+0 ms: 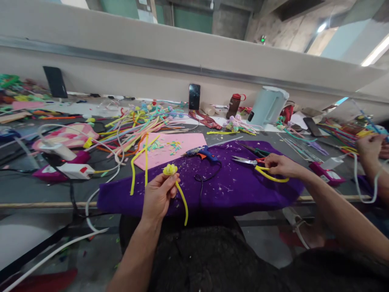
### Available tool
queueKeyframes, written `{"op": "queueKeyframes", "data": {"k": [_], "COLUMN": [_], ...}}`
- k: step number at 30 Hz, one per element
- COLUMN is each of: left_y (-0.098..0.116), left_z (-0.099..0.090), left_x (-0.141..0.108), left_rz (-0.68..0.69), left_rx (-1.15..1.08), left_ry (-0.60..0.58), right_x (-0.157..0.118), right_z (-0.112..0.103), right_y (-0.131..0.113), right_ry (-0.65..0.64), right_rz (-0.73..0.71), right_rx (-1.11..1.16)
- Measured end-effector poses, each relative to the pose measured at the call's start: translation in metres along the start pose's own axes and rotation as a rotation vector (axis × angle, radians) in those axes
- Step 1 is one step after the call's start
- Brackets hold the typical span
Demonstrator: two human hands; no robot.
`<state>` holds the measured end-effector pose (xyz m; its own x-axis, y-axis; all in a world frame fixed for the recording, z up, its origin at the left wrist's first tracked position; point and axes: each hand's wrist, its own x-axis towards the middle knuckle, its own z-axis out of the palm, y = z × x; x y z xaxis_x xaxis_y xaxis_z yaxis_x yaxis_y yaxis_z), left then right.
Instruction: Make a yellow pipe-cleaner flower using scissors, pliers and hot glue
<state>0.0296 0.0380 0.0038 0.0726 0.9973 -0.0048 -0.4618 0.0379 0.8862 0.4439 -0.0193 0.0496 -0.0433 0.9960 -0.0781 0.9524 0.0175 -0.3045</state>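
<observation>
My left hand [158, 194] is closed in a pinch on a yellow pipe-cleaner flower [170, 169]. Its bunched head sticks up above the fingertips, and a yellow stem [183, 202] hangs below them. On the right, my right hand [278, 165] has its fingers closed around the red handles of the scissors [245, 161], whose blades point left and stand slightly apart. A bent yellow pipe cleaner [270, 175] curves just under that hand. Behind the scissors lie dark-handled pliers [253, 150]. Between both hands, a blue hot glue gun [202, 153] rests on the purple cloth [225, 190].
Behind the cloth is a pink sheet [194, 142] with small cut bits, beside a heap of pipe cleaners [146, 121]. A phone [194, 96], a bottle [234, 106] and a kettle [269, 106] stand at the back. Cables [91, 198] run left. Another person's hand [369, 146] is far right.
</observation>
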Motion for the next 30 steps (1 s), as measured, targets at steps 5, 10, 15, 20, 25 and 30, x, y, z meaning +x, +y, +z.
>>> {"op": "queueKeyframes", "data": {"k": [5,10,15,20,25,30], "left_y": [0.0,0.003,0.012,0.022,0.025,0.023], "left_z": [0.001,0.004,0.007,0.014,0.026,0.039], "left_x": [0.001,0.003,-0.006,-0.01,-0.006,-0.013], "left_rz": [-0.003,-0.047,-0.147,-0.17,-0.167,-0.211], "left_rx": [0.013,0.009,-0.039,-0.046,-0.078,-0.141], "left_ry": [0.018,0.04,-0.03,-0.074,-0.124,-0.178], "right_x": [-0.026,-0.019,0.003,0.014,0.022,0.017], "right_z": [-0.003,0.014,0.047,0.071,0.078,0.074], "right_y": [-0.003,-0.044,-0.113,-0.172,-0.184,-0.187], "right_ry": [0.209,0.257,0.148,0.217,0.159,0.333], "right_rz": [0.06,-0.008,-0.143,-0.354,-0.406,-0.41], "right_rx": [0.724,1.096,1.279,1.324,1.229,0.906]}}
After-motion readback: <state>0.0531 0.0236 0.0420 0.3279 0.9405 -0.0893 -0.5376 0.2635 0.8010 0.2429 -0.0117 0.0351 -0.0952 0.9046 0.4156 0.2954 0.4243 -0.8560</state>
